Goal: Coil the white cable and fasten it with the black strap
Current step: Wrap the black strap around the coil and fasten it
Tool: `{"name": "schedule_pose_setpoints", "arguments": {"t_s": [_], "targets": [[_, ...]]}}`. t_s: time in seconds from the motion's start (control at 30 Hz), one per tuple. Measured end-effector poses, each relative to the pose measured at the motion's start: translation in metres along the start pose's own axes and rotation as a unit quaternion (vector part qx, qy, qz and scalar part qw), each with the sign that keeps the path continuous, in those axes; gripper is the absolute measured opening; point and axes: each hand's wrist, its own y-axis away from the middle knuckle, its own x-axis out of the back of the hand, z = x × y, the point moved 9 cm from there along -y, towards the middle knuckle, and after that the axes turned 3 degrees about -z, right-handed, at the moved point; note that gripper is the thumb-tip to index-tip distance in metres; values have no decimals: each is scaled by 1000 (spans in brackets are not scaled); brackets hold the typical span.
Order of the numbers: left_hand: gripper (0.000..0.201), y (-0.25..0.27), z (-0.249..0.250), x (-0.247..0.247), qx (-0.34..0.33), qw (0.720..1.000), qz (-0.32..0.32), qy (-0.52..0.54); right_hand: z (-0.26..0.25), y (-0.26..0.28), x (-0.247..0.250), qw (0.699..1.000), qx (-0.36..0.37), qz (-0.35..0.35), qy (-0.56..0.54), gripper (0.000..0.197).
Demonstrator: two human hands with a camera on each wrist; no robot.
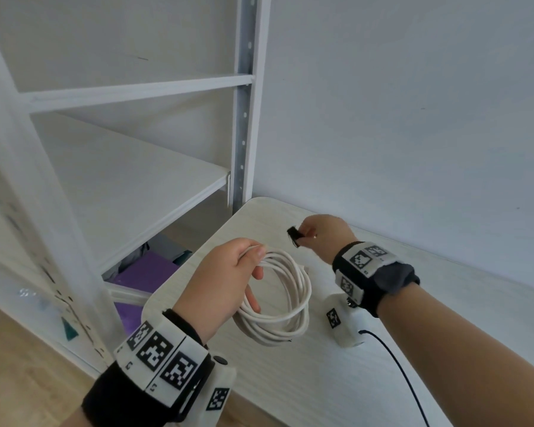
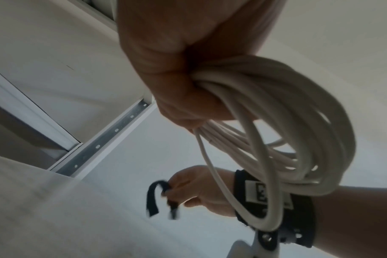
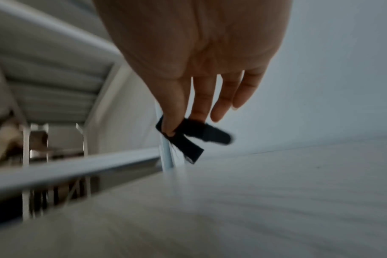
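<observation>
The white cable (image 1: 285,298) is wound into a round coil of several loops and hangs above the table. My left hand (image 1: 225,278) grips the coil at its top left, fingers curled round the bundled strands (image 2: 212,82). The loops (image 2: 298,139) droop to the right of my fist. My right hand (image 1: 318,238) is raised just beyond the coil and pinches the short black strap (image 1: 294,236) between thumb and fingertips. The black strap (image 3: 188,137) is bent, both ends dangling free. From the left wrist the black strap (image 2: 159,199) appears as a curved hook shape.
A pale wood-grain table (image 1: 383,365) lies under both hands, its rounded corner at the far left. A white metal shelving unit (image 1: 130,180) stands to the left, with purple items (image 1: 148,272) on its low shelf. A thin black wire (image 1: 398,371) trails from my right wrist.
</observation>
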Motion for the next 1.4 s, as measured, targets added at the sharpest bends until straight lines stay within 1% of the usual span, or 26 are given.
{"name": "schedule_pose_setpoints", "arguments": {"t_s": [0.03, 0.07, 0.1, 0.17, 0.23, 0.3, 0.33, 0.37, 0.4, 0.53, 0.6, 0.67, 0.73, 0.8, 0.87, 0.97, 1.03, 1.1, 1.17, 1.23, 1.3, 1.33, 1.4], "targets": [[23, 1, 1, 0, -1, 1000, -1, -1, 1, 7, 10, 996, 11, 21, -89, 7], [23, 1, 3, -2, -4, 1000, -2, -3, 1, 16, 21, 984, 25, 35, -170, 8], [23, 2, 5, -3, -8, 1000, -4, -6, 0, 25, 31, 968, 39, 46, -244, 11], [24, 4, 11, -8, -20, 1000, -9, -13, -7, 47, 52, 924, 74, 49, -371, 22], [25, 7, 20, -15, -36, 999, -14, -20, -17, 69, 68, 884, 115, 30, -452, 31], [26, 10, 29, -22, -50, 998, -19, -23, -22, 90, 80, 858, 145, 17, -493, 34], [26, 13, 33, -26, -58, 998, -21, -22, -22, 99, 85, 852, 154, 22, -500, 34], [26, 16, 40, -31, -67, 997, -26, -19, -19, 108, 92, 852, 158, 39, -497, 36], [27, 20, 46, -36, -75, 996, -34, -16, -14, 116, 97, 859, 157, 60, -484, 37], [24, 37, 73, -63, -109, 991, -81, 5, 18, 140, 110, 901, 123, 131, -394, 28], [23, 47, 87, -78, -126, 987, -104, 11, 36, 150, 111, 912, 95, 152, -370, 29], [22, 56, 98, -94, -142, 982, -120, 7, 50, 161, 109, 916, 77, 151, -364, 29], [22, 62, 108, -110, -158, 978, -133, -2, 56, 173, 104, 916, 72, 123, -376, 23], [22, 66, 115, -123, -166, 976, -142, -8, 59, 185, 99, 899, 72, 82, -425, 13], [23, 69, 120, -135, -171, 974, -149, -14, 64, 196, 97, 877, 71, 55, -471, 9], [23, 73, 128, -151, -180, 970, -160, -21, 77, 209, 100, 863, 65, 50, -499, 9], [23, 75, 131, -160, -186, 968, -167, -28, 91, 214, 106, 852, 56, 75, -515, 15], [23, 77, 132, -168, -187, 967, -172, -36, 106, 220, 117, 837, 50, 125, -531, 20], [23, 77, 132, -173, -187, 966, -171, -48, 118, 229, 134, 810, 61, 185, -553, 19], [22, 75, 130, -176, -183, 968, -164, -59, 122, 240, 149, 779, 87, 226, -579, 18], [21, 72, 125, -178, -174, 971, -152, -65, 116, 253, 162, 765, 126, 238, -585, 17], [21, 70, 124, -178, -171, 972, -147, -66, 110, 259, 167, 762, 149, 235, -585, 21], [23, 68, 123, -178, -165, 975, -138, -64, 92, 274, 171, 765, 198, 210, -575, 26]]}}
